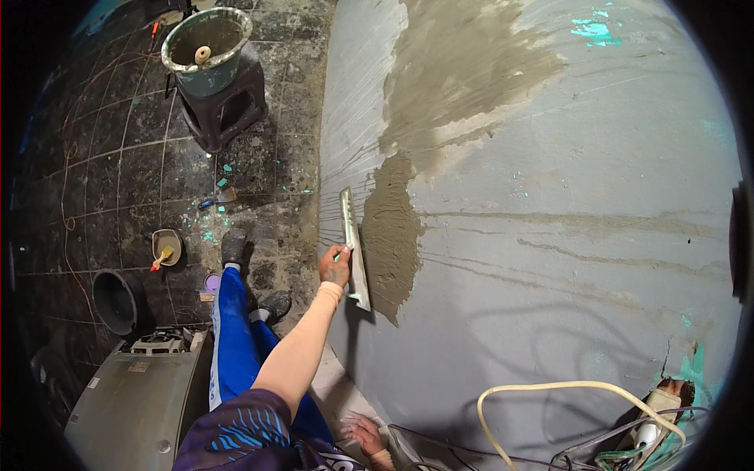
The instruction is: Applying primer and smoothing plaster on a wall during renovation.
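Note:
My left hand (335, 267) is closed around the handle of a long plastering trowel (359, 279). Its narrow blade stands nearly upright along the left edge of a wet grey-brown plaster patch (390, 235) on the grey wall (510, 290). Whether the blade touches the wall, I cannot tell. A larger smoothed plaster area (455, 71) lies farther up, joined to this patch. My right hand (361, 433) is low near the bottom edge, fingers apart and holding nothing, beside a pale surface. Thin drip lines run across the wall.
A mortar bucket (184, 76) stands on a dark stool (224, 110). On the tiled floor are a blue-handled scraper (217, 199), a bowl (177, 239) with a yellow brush and a black tub (116, 304). A grey appliance (133, 404) is lower left; a cream cable (550, 385) loops lower right.

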Demonstrator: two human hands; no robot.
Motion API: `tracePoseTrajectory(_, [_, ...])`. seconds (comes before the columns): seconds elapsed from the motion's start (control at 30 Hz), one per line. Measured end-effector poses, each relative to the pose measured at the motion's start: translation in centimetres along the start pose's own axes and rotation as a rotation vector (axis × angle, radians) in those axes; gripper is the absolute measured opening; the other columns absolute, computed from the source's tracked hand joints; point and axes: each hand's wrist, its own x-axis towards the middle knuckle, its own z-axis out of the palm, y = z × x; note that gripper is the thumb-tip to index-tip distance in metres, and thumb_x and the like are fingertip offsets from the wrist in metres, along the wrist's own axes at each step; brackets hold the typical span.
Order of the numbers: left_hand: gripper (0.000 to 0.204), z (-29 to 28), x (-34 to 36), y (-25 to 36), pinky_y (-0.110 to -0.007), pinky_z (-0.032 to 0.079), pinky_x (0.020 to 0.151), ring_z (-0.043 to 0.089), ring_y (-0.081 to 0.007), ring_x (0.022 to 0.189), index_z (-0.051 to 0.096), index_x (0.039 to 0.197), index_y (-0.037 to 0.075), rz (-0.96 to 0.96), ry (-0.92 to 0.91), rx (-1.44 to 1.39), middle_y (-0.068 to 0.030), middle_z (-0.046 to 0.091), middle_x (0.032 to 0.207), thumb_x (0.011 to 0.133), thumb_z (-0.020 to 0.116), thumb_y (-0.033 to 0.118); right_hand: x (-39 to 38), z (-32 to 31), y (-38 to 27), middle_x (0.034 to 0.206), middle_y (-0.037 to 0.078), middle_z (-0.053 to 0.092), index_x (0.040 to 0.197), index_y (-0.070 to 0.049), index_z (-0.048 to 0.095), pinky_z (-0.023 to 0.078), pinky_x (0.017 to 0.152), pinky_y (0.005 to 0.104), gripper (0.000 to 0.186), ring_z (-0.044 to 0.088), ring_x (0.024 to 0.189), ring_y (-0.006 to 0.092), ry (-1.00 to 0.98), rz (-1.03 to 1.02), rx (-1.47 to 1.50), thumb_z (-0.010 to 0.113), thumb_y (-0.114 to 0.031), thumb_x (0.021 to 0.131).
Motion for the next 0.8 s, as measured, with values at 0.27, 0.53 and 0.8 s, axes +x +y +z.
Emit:
tracePoseTrajectory(0.27, [0.023,5.1,-0.4,0.8,-0.036,0.046,0.076,0.060,-0.0297,0.080,0.063,0.091,0.004,0.024,-0.098,-0.013,-0.0164,0.064,0.085,0.086,0.060,0.026,-1.2,-0.2,0.2,0.120,0.016,0.057,0.134,0.001,0.041,0.049,0.081,0.0302,0.046,0.059,0.097,0.0201,0.065,-0.031,-0.156,0.050,-0.014,0.092])
tracePoseTrajectory(0.53, [0.020,2.8,-10.1,12.9,-0.031,0.047,0.077,0.062,-0.0203,0.083,0.064,0.099,0.003,0.270,-0.167,-0.227,-0.0145,0.066,0.089,0.088,0.060,0.019,0.9,-1.5,0.6,0.117,0.019,0.056,0.135,0.001,0.038,0.051,0.079,0.0363,0.048,0.060,0.096,0.0261,0.000,-0.019,-0.050,0.051,-0.011,0.090])
tracePoseTrajectory(0.8, [0.022,-0.9,-1.8,-0.7,-0.034,0.046,0.074,0.060,-0.0237,0.078,0.063,0.092,0.004,0.030,-0.100,-0.076,-0.0147,0.064,0.082,0.088,0.060,0.025,-0.3,-0.8,-0.5,0.119,0.017,0.056,0.135,0.002,0.038,0.050,0.081,0.0342,0.048,0.060,0.098,0.0234,0.015,0.011,-0.057,0.050,-0.013,0.091])
